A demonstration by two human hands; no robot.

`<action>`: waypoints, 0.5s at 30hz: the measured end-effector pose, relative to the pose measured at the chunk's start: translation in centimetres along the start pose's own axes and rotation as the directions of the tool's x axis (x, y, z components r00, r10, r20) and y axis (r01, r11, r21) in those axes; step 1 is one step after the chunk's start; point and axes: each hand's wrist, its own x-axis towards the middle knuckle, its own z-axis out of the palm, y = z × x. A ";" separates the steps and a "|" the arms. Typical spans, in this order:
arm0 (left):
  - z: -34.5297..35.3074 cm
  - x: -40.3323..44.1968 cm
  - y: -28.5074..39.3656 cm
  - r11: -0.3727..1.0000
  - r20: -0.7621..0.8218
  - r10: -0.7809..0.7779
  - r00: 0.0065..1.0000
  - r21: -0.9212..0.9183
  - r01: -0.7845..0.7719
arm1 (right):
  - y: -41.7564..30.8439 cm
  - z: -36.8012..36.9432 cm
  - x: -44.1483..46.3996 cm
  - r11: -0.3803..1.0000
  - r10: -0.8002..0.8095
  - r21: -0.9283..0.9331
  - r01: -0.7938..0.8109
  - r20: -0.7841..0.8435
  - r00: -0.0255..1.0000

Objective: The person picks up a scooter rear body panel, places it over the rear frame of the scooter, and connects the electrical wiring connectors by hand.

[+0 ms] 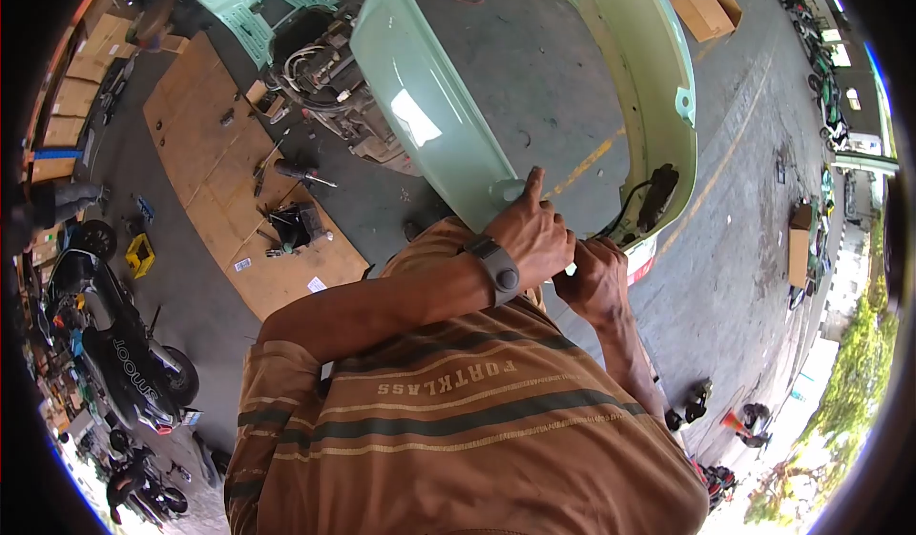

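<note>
Light, even pressure should suit the green panel [437,96], at whose near end left hand [527,235] and right hand [595,278] curl, exact grasp unclear.

I am wearing a brown cloth shirt with dark stripes [458,478]; pale letters [447,383] are spelling "FORTKLASS" across it. White letters are reading "smoot" along a black, rounded scooter [119,352]. Small white paper labels [242,264] on flat brown cardboard [205,168] are showing illegibly.

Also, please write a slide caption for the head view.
Left hand and right hand, close together at a pale green panel over a grey floor.
</note>
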 end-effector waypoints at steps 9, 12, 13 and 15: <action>1.3 -0.2 0.2 0.988 -0.163 0.136 0.977 -0.049 -0.145 | 2.1 -6.8 1.2 0.957 0.075 -0.284 0.057 0.433 0.898; 1.5 -0.6 0.6 0.989 -0.200 0.120 0.972 -0.057 -0.134 | 5.2 -7.2 1.0 0.862 -0.082 -0.438 0.256 0.377 0.923; 1.6 -0.6 0.6 0.987 -0.204 0.132 0.970 -0.062 -0.148 | 6.9 -6.3 0.9 0.836 -0.116 -0.474 0.277 0.341 0.933; 1.8 -0.6 0.5 0.993 -0.233 0.083 0.969 -0.059 -0.099 | 8.0 -6.3 1.5 0.831 -0.170 -0.453 0.323 0.346 0.923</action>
